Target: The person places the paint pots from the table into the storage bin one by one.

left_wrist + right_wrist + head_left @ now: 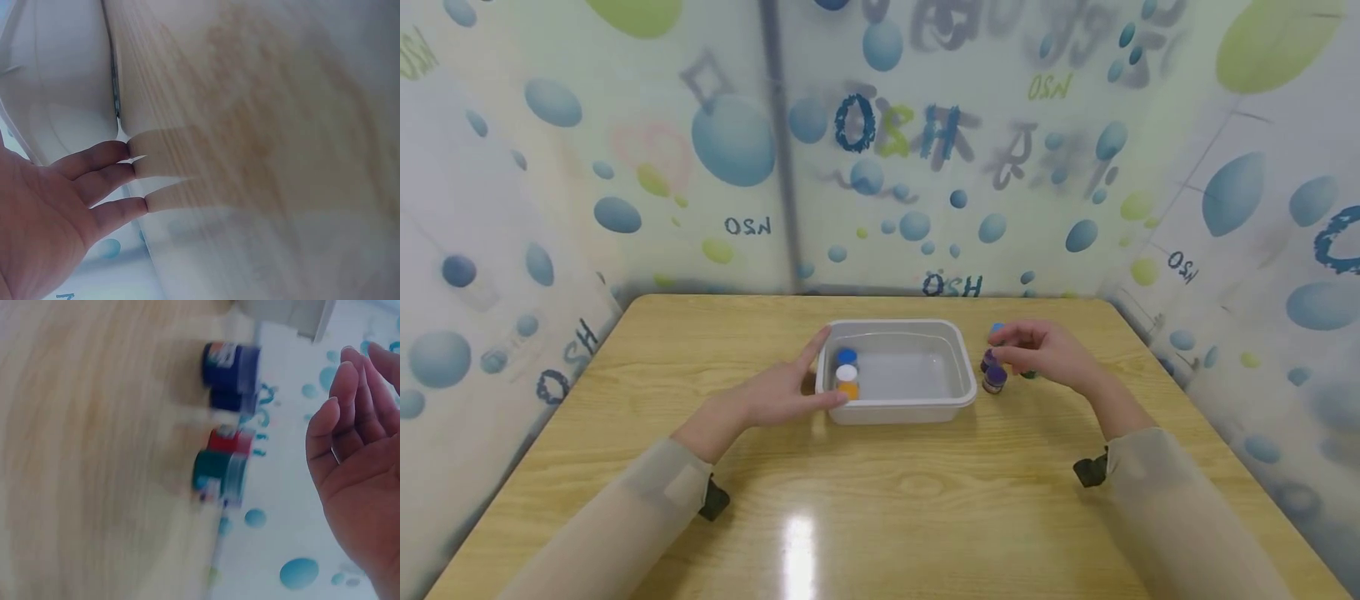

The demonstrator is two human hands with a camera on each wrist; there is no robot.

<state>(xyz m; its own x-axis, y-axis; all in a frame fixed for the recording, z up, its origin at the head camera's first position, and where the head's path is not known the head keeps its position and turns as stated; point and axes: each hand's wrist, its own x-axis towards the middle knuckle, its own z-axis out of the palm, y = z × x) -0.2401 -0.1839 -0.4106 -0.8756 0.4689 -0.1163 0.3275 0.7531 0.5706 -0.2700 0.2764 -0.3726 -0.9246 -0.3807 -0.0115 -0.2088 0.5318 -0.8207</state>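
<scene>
My left hand [778,393] rests at the left end of a white plastic tub [910,413], thumb over the front rim and index finger along the left side. In the left wrist view, its other fingers [103,178] stretch out straight beside the tub wall. Inside the tub, at the left, stand a blue-lidded jar [847,357] and an orange jar [847,388] with a white lid. My right hand [1045,357] hovers over small jars right of the tub, fingers bent and holding nothing. Below it are purple jars [995,380], a green jar [211,472] and a red jar [230,441].
A blue lid [997,328] shows behind my right fingertips. All of this is on a wooden table [895,500], with walls [880,208] patterned in bubbles and letters close behind and at both sides.
</scene>
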